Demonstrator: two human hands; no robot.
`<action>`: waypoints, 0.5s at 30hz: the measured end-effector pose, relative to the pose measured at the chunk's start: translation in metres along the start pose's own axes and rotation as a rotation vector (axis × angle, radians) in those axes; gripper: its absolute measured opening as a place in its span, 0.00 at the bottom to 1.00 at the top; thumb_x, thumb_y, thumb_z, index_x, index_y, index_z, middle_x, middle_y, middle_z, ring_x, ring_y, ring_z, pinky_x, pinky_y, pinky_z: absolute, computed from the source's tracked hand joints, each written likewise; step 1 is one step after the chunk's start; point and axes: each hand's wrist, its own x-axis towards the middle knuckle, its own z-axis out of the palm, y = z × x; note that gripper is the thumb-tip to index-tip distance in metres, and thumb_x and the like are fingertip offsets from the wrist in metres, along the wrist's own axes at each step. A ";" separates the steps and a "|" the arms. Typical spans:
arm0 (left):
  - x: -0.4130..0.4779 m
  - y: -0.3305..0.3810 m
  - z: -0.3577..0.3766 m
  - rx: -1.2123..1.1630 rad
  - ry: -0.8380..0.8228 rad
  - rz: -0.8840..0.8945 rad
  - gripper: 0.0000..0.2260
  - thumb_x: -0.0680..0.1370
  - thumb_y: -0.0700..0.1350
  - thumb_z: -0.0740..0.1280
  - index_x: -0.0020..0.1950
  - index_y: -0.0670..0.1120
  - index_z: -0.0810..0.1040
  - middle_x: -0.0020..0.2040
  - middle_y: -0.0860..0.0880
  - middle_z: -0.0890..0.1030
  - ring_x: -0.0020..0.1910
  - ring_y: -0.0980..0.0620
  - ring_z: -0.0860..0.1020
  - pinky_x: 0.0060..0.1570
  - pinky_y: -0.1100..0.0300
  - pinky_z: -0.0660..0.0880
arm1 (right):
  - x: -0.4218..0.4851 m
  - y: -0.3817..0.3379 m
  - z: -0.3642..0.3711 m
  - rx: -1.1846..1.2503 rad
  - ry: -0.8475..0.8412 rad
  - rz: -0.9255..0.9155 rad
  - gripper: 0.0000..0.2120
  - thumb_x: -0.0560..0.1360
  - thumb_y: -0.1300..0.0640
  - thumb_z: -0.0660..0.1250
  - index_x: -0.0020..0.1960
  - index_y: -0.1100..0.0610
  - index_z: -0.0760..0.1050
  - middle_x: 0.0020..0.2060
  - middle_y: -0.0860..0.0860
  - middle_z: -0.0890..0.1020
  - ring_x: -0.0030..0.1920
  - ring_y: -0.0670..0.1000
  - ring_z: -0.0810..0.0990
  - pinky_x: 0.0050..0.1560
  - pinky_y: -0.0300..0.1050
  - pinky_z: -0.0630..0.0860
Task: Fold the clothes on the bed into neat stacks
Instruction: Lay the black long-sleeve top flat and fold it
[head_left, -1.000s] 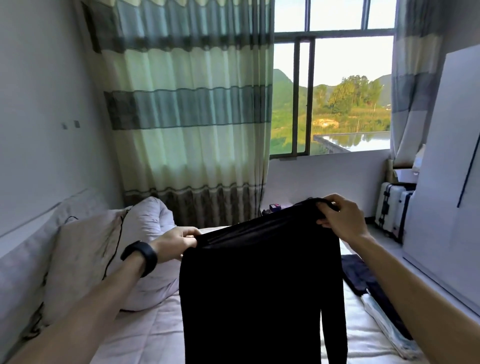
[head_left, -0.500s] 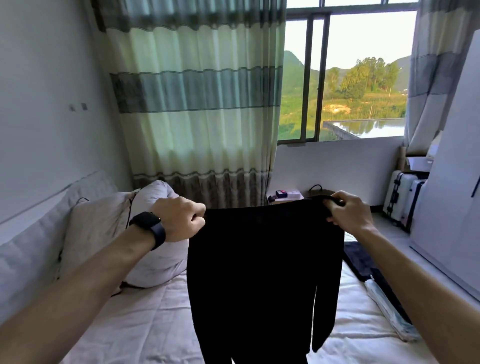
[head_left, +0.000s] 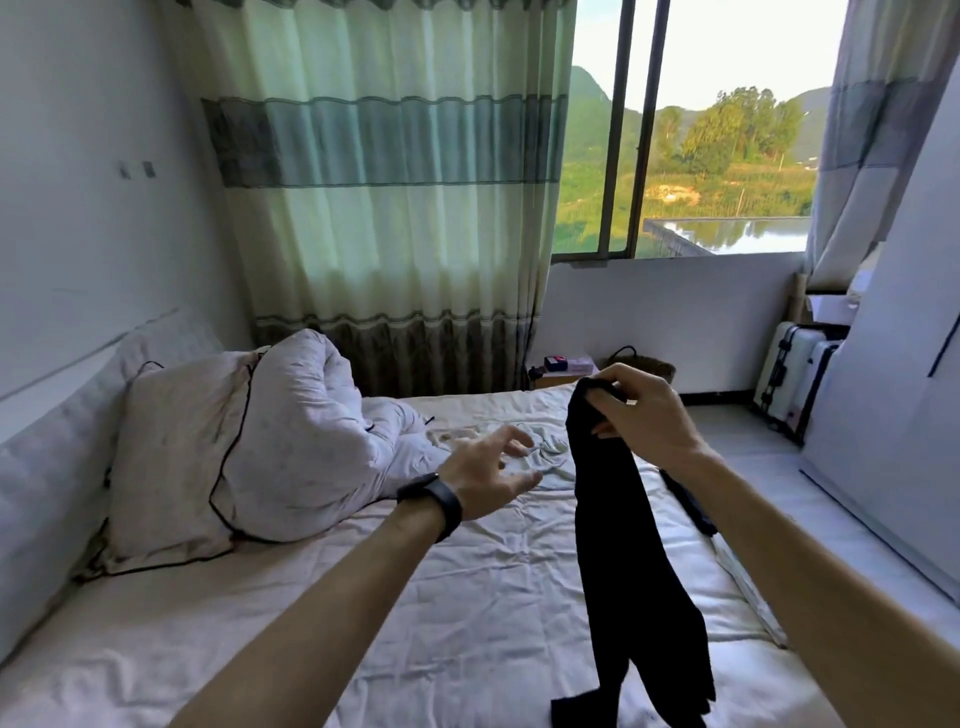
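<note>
Your right hand (head_left: 641, 410) pinches the black garment (head_left: 618, 519) at its top, the fabric bunched between thumb and curled fingers. It hangs as one long narrow strip over the right side of the bed (head_left: 363, 597). The lower end drops out of the bottom of the view, so I can't tell if it touches the sheet. It could be trousers or leggings, but it's too dark to read seams. Your left hand (head_left: 488, 467) is open, fingers spread, holding nothing, in the air above the mattress to the left of the garment. Main risk is the one-hand pinch on bunched cloth: layers can slide apart and you lose edge alignment. If you lower it from that single point it lands twisted and the fold comes out crooked, so support the hanging part with your left hand first. Landing space is tight. The sheet is rumpled, and a crumpled pale garment (head_left: 540, 447) lies just beyond your left hand, near the hanging strip. A dark folded item (head_left: 688, 499) sits at the bed's right edge behind your right forearm. Sweep the hem across either and you drag it out of place. The pillow (head_left: 176, 467) and bunched white duvet (head_left: 311, 415) take up the head end on the left. The suitcases (head_left: 789, 374) stand on the floor to the right, well apart from the bed.
</note>
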 end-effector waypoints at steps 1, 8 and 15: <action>0.005 0.001 0.010 -0.071 0.003 -0.016 0.20 0.72 0.64 0.72 0.59 0.65 0.70 0.53 0.59 0.77 0.51 0.63 0.78 0.54 0.64 0.76 | -0.001 -0.005 0.000 0.048 -0.006 -0.004 0.10 0.78 0.63 0.71 0.42 0.50 0.82 0.32 0.47 0.83 0.33 0.53 0.85 0.40 0.51 0.85; 0.017 -0.014 0.033 -0.246 -0.095 -0.079 0.14 0.73 0.67 0.68 0.57 0.73 0.74 0.59 0.64 0.79 0.59 0.66 0.76 0.56 0.71 0.74 | -0.006 -0.020 -0.019 0.239 0.018 -0.004 0.13 0.80 0.62 0.69 0.40 0.47 0.83 0.36 0.49 0.84 0.33 0.54 0.85 0.36 0.43 0.82; -0.006 -0.038 0.041 -0.223 -0.253 -0.143 0.05 0.78 0.48 0.72 0.42 0.53 0.79 0.36 0.55 0.82 0.35 0.60 0.79 0.40 0.62 0.74 | -0.006 -0.008 -0.022 0.362 0.084 0.013 0.15 0.80 0.62 0.69 0.39 0.47 0.84 0.34 0.50 0.85 0.33 0.49 0.84 0.35 0.41 0.82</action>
